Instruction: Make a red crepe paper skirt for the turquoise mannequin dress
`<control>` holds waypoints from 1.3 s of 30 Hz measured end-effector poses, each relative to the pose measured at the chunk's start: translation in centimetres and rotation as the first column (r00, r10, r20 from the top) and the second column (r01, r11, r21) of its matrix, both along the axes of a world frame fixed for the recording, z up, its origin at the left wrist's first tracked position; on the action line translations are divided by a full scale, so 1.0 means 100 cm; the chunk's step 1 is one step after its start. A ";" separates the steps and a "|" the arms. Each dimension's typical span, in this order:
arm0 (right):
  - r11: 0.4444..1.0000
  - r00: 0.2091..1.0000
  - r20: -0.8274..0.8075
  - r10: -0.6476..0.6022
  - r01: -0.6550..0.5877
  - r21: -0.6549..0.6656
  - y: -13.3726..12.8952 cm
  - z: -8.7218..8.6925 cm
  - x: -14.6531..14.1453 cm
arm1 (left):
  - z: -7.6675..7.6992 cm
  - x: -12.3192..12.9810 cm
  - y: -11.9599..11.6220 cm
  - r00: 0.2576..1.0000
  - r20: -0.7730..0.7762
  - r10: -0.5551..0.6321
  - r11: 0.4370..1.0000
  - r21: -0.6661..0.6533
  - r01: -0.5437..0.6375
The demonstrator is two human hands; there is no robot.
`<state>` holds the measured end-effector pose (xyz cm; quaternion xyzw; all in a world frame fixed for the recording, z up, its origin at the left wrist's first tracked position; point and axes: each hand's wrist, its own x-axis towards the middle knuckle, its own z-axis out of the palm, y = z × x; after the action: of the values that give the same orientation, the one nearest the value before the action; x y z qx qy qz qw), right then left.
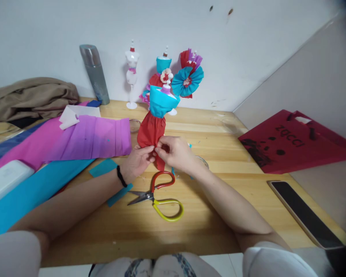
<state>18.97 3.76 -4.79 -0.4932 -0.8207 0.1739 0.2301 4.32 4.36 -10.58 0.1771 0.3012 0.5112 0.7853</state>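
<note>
A small mannequin wears a turquoise paper top (163, 103) and a red paper skirt (150, 130), tilted a little over the middle of the table. My left hand (138, 161), with a black band at the wrist, pinches the lower part of the red skirt from the left. From the right, my right hand (174, 152) pinches the same red paper, its fingertips close to the left ones. Red paper also hangs below the fingers. Scissors (149, 196) with one red and one yellow handle lie with blades parted on the table just below the hands.
Behind stand a bare white mannequin (132, 73), dressed mannequins (187, 79) and a grey bottle (95, 75). Purple paper (103, 136), turquoise paper (43, 188) and brown cloth (36, 98) lie left. A red bag (291, 142) and a phone (302, 211) are right.
</note>
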 end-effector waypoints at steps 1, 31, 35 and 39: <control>1.000 1.000 0.007 -0.003 0.003 0.002 0.000 -0.001 -0.001 | 0.000 0.000 0.000 1.000 0.002 0.005 1.000 0.000 -0.005; 0.997 0.852 0.522 0.030 -0.061 0.043 -0.007 0.013 -0.003 | -0.009 -0.004 0.008 0.992 -0.119 -0.051 0.998 0.027 0.055; 0.996 0.838 0.541 0.074 -0.084 -0.007 -0.004 0.010 -0.002 | -0.012 -0.005 0.010 0.991 -0.115 -0.065 0.998 0.019 0.068; 0.993 0.915 0.386 0.113 -0.112 -0.025 -0.003 0.014 0.005 | -0.008 -0.004 0.009 0.992 -0.101 -0.071 0.996 0.050 0.076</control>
<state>19.47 3.42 -3.40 -0.4699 -0.8768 0.0872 0.0527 3.92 5.24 -11.39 0.2343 0.3192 0.4805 0.7825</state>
